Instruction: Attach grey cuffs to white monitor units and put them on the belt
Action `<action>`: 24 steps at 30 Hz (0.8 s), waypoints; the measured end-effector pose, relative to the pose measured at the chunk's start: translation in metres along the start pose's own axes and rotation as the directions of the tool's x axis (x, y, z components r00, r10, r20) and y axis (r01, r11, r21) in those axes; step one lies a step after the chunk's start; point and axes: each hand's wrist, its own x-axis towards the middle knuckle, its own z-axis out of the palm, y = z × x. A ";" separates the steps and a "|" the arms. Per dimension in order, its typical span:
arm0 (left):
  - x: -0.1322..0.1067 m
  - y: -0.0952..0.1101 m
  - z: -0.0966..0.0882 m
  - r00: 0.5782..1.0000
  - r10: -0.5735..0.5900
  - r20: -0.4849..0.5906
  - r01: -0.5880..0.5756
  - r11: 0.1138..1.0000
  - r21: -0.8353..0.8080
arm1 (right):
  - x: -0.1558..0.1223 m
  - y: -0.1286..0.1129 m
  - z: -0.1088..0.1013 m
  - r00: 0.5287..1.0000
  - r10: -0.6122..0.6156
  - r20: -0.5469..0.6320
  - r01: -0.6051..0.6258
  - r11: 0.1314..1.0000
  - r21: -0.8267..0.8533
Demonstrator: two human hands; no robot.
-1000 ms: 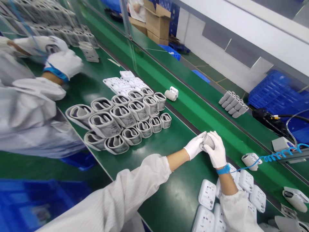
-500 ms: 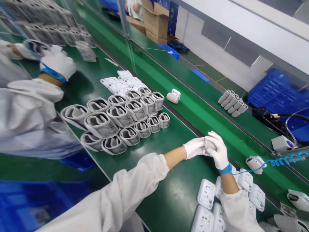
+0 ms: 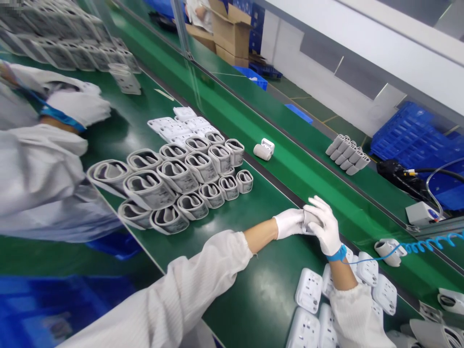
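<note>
Left hand: gloved left hand [image 3: 289, 224] grasps the near-left end of the grey roll [image 3: 311, 218]; fingertips partly hidden.
Right hand: gloved right hand [image 3: 327, 231] grasps the same roll, thumb across it, other fingers arched loosely over the far side.
Grey roll: between both hands, above the workbench [image 3: 268, 275] edge beside the green belt [image 3: 290, 164].
Handling (judgement): roll probably soft and springy; better to steady it with the left, keep turns even and snug with the right, and avoid squashing it.
Cord: blue coiled cord [image 3: 431, 242] leads to the right wrist; best kept from snagging the white monitors [image 3: 309, 290] beside that forearm.
Cardboard box: open cardboard box [image 3: 231, 38], flaps up; contents not visible.
Small crate: blue crate [image 3: 261, 84] holds something pale, unidentified.
Lower-left bin: blue bin [image 3: 97, 302], blurred; contents unclear.
</note>
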 end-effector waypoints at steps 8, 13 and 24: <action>0.000 -0.001 0.001 0.995 -0.011 -0.102 0.015 0.999 0.040 | 0.000 0.000 -0.002 0.999 0.001 0.034 -0.002 1.000 0.027; -0.001 0.005 -0.004 0.988 0.026 -0.154 -0.002 0.988 0.152 | -0.001 0.004 0.003 0.997 0.024 0.075 -0.024 1.000 0.006; 0.007 0.028 -0.029 0.983 0.105 -0.154 -0.060 0.960 0.275 | -0.004 0.012 0.012 0.919 0.395 0.019 -0.323 0.724 0.610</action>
